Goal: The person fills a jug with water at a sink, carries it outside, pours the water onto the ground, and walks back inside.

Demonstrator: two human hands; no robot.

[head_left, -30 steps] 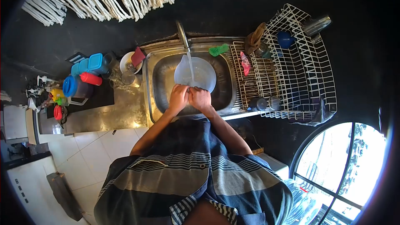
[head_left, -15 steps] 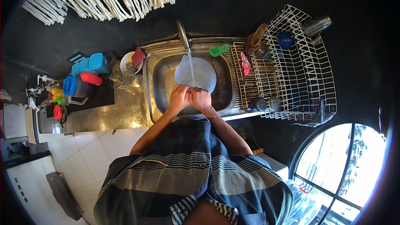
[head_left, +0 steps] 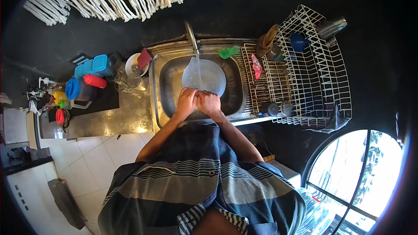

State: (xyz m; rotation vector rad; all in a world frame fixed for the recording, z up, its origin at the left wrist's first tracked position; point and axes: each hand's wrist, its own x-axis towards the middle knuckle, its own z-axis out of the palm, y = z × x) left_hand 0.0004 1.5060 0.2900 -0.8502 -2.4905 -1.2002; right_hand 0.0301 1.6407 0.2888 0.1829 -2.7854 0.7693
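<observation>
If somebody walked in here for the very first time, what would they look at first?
Probably the stream of water falling from the tap into the pale bowl in the sink, with the left hand and right hand close together at its near edge. Next might come the bright window at lower right and the white rope fringe hanging at upper left.

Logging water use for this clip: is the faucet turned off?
No, a stream of water runs from the faucet into the translucent bowl in the sink.
</observation>
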